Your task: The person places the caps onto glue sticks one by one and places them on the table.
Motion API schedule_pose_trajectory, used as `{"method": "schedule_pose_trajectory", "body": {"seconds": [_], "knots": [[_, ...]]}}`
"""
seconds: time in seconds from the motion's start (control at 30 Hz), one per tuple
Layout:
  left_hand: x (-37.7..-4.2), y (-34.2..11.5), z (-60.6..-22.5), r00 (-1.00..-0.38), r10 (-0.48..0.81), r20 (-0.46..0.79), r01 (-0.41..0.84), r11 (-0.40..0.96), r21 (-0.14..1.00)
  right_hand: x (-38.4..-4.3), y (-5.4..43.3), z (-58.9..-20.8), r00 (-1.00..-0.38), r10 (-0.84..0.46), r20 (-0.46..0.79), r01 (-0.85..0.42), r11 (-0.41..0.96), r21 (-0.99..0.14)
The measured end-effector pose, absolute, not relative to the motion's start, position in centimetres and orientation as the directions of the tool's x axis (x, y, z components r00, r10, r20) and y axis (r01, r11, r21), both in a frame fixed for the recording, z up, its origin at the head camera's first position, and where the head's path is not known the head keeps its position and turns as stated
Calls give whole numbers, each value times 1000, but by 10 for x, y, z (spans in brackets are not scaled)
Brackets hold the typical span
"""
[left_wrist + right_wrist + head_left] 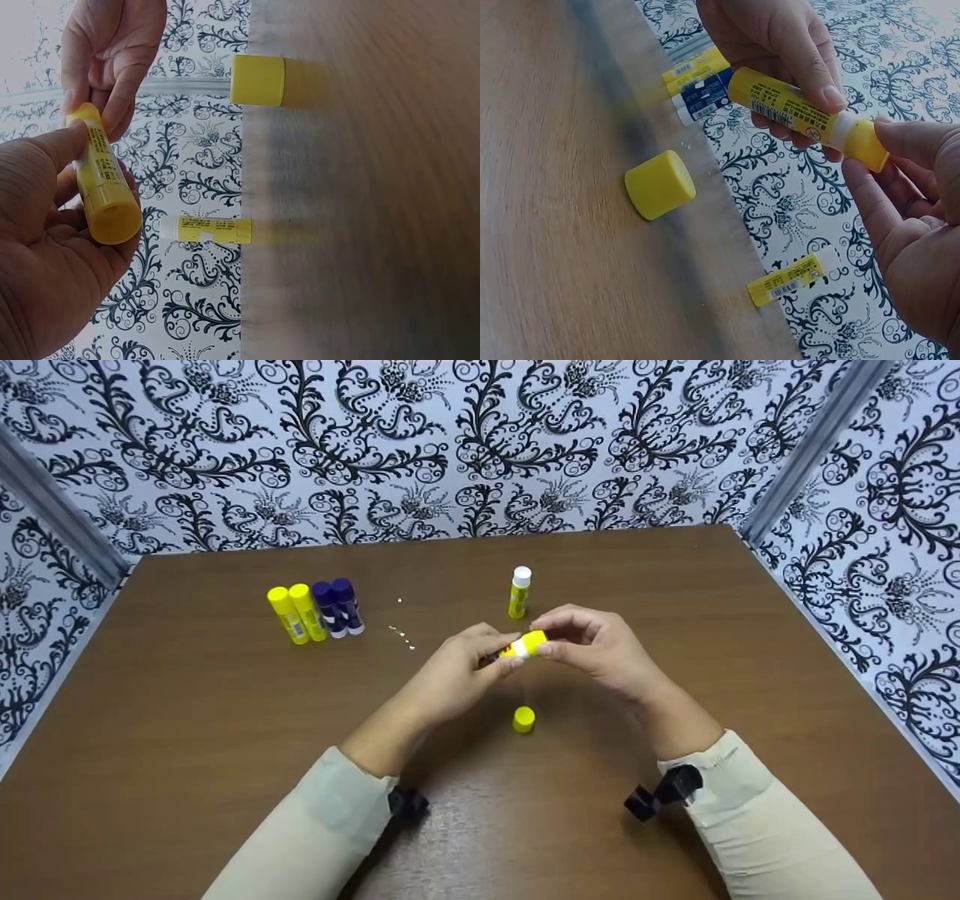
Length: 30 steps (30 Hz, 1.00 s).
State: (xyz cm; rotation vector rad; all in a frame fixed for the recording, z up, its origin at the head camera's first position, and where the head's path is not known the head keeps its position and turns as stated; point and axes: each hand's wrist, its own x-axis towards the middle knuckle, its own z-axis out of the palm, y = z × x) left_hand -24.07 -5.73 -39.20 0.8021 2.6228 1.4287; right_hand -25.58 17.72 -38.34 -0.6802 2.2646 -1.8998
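A yellow glue stick [517, 648] is held between both hands above the table. My left hand [465, 664] grips its labelled body, thumb along one side, as the right wrist view also shows. With thumb and fingertips, my right hand [604, 649] pinches the yellow cap [866, 146] at the other end, past a white collar. Below the hands a loose yellow cap [523, 720] rests on the table. Just beyond them stands another yellow glue stick [519, 594], upright, its white top uncovered.
Toward the back left, two yellow glue sticks [298, 615] and two dark blue glue sticks [339, 607] stand in a row. Small white crumbs [403, 636] lie to their right on the brown table [187, 720]. Patterned panels [420, 450] border the back and sides.
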Motion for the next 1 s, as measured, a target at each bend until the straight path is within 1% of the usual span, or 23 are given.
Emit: {"method": "schedule_pose_trajectory", "body": {"seconds": [0.2, 0.5, 1.0], "knots": [[-241, -58, -393, -854, 482, 197, 432, 444, 785, -255, 175, -385, -882, -434, 183, -262, 131, -956], [-242, -58, -393, -854, 485, 187, 427, 450, 784, -256, 174, -386, -881, -440, 174, -266, 155, -951], [-238, -57, -389, -871, 461, 170, 410, 490, 769, -253, 172, -387, -898, -403, 180, -263, 161, -951]]}}
